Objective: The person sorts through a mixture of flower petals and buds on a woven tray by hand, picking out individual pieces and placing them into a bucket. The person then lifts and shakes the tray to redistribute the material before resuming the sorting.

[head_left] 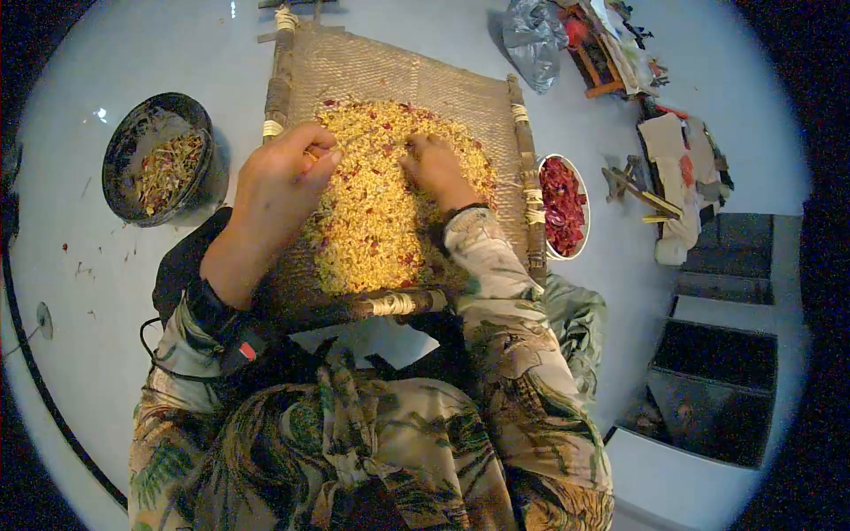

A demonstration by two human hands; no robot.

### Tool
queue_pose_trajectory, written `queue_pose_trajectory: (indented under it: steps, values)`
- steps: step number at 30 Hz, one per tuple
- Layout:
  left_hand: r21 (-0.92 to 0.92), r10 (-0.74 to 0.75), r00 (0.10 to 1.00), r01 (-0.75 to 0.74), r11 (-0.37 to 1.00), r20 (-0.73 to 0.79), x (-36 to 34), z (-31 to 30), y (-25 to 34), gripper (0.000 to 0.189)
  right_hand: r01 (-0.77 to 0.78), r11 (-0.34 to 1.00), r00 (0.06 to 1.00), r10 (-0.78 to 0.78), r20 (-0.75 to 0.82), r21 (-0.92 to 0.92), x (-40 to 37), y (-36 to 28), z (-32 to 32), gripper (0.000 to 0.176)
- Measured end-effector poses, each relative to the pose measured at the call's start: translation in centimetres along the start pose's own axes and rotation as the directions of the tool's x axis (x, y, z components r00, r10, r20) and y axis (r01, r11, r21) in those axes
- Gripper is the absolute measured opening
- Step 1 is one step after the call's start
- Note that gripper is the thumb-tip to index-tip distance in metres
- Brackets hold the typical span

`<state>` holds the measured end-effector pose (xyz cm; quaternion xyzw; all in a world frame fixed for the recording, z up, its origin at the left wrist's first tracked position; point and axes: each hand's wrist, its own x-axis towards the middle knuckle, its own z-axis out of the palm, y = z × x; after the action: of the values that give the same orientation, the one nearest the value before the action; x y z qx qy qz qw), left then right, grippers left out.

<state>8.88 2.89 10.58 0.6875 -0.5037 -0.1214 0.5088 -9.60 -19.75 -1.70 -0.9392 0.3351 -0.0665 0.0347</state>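
Observation:
Yellow petals or grains (367, 221) mixed with dark red bits lie spread over a woven mesh tray (354, 62) with a wooden frame. Over the left edge of the yellow layer is my left hand (283, 173), its fingers curled and closed; what they pinch, if anything, is too small to name. My right hand (434, 168) reaches down into the yellow pieces near the middle right, fingers bent and touching them. Whether it pinches something is hidden.
On the left stands a black bucket (164, 159) with dried plant scraps. A white bowl (564, 208) of red petals sits right of the frame. Farther off are a grey plastic bag (534, 44), small wooden stands with cloth (673, 168), and dark boxes (717, 380).

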Motion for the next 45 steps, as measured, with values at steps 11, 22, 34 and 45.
queue_pose_trajectory:
  steps: [11,22,34,45]
  values:
    - [-0.049,-0.168,0.983,0.164,0.985,-0.077,1.0,-2.2,-1.2,0.017,0.248,0.942,0.951,-0.281,0.127,0.227,-3.6,-5.8,-1.8,0.020]
    - [-0.015,-0.209,0.975,0.208,0.978,-0.079,1.2,-2.7,-1.0,0.022,-0.113,0.829,0.978,-0.004,0.209,0.547,-2.7,-9.5,-4.0,0.035]
    - [-0.052,-0.158,0.987,0.155,0.986,-0.044,1.1,-2.6,-1.6,0.023,0.466,0.879,0.884,-0.468,-0.004,0.105,-2.4,-8.8,1.2,0.017]
    - [0.040,-0.211,0.977,0.212,0.976,-0.029,1.1,-2.2,-2.0,0.024,-0.406,0.242,0.877,0.374,0.301,0.881,-10.0,0.5,-4.5,0.017]
